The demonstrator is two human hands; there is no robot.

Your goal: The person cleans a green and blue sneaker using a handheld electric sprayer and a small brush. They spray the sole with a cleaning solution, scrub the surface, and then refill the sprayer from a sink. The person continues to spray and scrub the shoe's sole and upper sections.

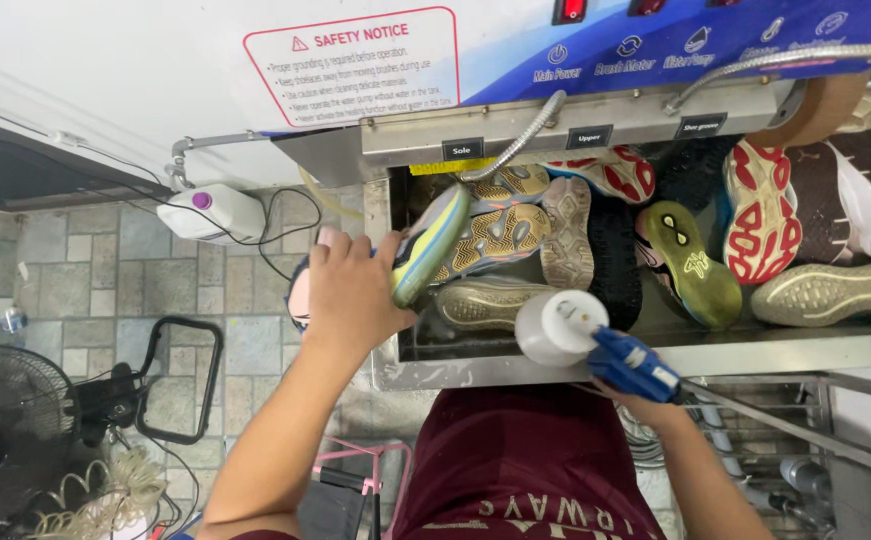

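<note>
Steel trough (755,350); multicoloured sneaker (433,243) in left hand (350,290), sole outward.

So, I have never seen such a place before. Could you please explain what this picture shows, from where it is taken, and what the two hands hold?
The picture comes from a camera worn on the person's head, looking down at their own arms. In front of them is a shoe-washing machine with a metal trough below a control panel. Many sports shoes lie in the trough, mostly soles up. The left hand holds one shoe with a yellow-green and grey sole at the trough's left end. The right hand, mostly hidden, grips a blue-handled tool with a round white head. On the tiled floor to the left stand a fan and a white jug.
</note>
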